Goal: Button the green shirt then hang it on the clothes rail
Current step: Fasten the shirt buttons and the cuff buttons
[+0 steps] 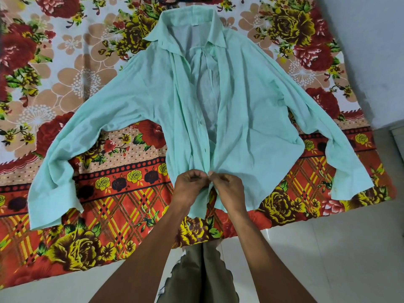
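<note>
The green shirt (153,101) is spread front-up on a floral sheet (65,62), its lower front edges pinched by the left hand (189,185) and right hand (227,187). If the wrong hole is matched, the placket may be fastened askew; the thin fabric could be slipped from the pinch.

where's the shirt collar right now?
In the head view, the pale green cotton shirt's collar lies at top centre on the floral bedsheet, at the far end from both hands.

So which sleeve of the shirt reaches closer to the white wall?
The sleeve on the person's right: its cuff ends near the sheet's edge by the wall. The other sleeve spreads the opposite way over the floral sheet.
</note>
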